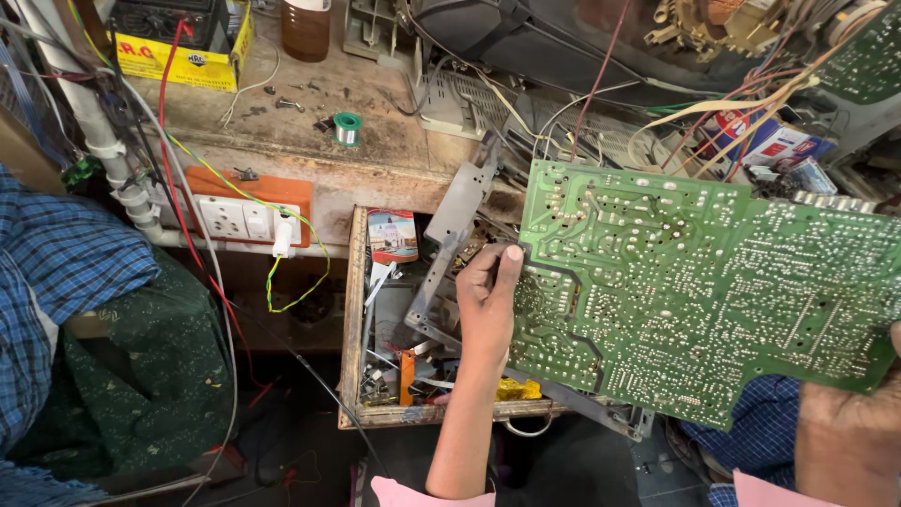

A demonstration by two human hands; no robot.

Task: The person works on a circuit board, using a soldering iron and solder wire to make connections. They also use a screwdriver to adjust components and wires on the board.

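Observation:
A large green circuit board [694, 282] with its solder side up fills the right half of the head view. My left hand [488, 300] grips its left edge, thumb on top of the board. At the bottom right my right hand [849, 432] holds the lower right corner, mostly hidden under the board. Wires run from the board's far edge up to the equipment behind.
An open wooden drawer [355, 319] full of metal parts and tools lies under the board. Behind it, a workbench [310, 141] carries a solder spool [347, 128], a brown bottle [306, 28] and screws. An orange socket panel [246, 211] sits at left, beside a person's blue checked sleeve [56, 272].

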